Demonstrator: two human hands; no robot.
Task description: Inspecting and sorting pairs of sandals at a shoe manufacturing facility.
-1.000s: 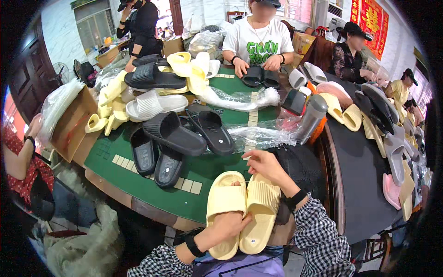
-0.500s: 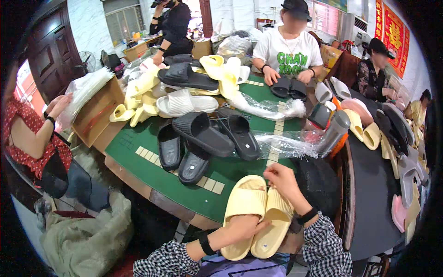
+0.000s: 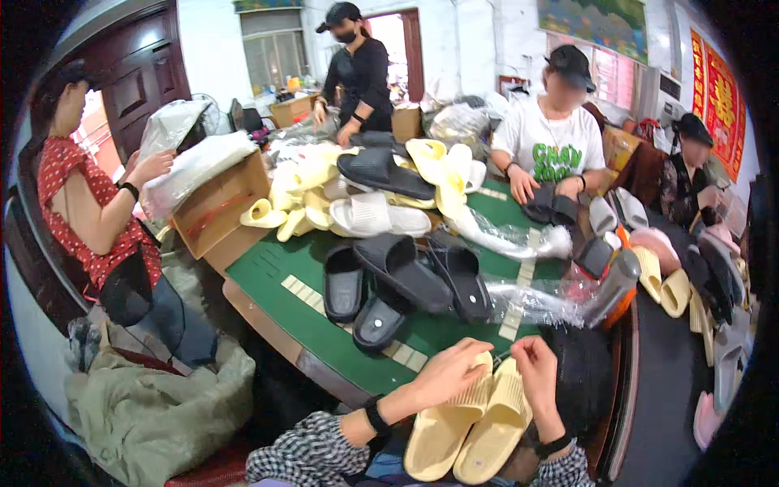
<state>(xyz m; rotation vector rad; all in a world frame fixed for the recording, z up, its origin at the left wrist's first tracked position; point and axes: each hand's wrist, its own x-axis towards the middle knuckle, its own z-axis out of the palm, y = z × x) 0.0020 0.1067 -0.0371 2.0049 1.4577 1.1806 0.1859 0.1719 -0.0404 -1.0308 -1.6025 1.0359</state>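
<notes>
A pair of pale yellow slide slippers stands tilted side by side in front of me, toes pointing away; the left slipper (image 3: 444,434) and the right slipper (image 3: 497,430) touch along their length. My left hand (image 3: 451,369) lies over the left slipper's toe strap, its fingers bent together near the gap between the toes. My right hand (image 3: 536,373) is closed in a pinch just above the right slipper's toe. Whatever sits in the fingertips is too small to make out.
Black slippers (image 3: 402,272) lie on the green table (image 3: 276,264), with a yellow, grey and black pile behind. Clear plastic ties (image 3: 535,300) and a grey bottle (image 3: 614,284) are on the right. Co-workers stand or sit around; one at left holds plastic bags (image 3: 174,134).
My left hand has moved from inside the slippers up to the toe end, close to my right hand. The view has shifted, showing more of the room. The person at left has raised a bag.
</notes>
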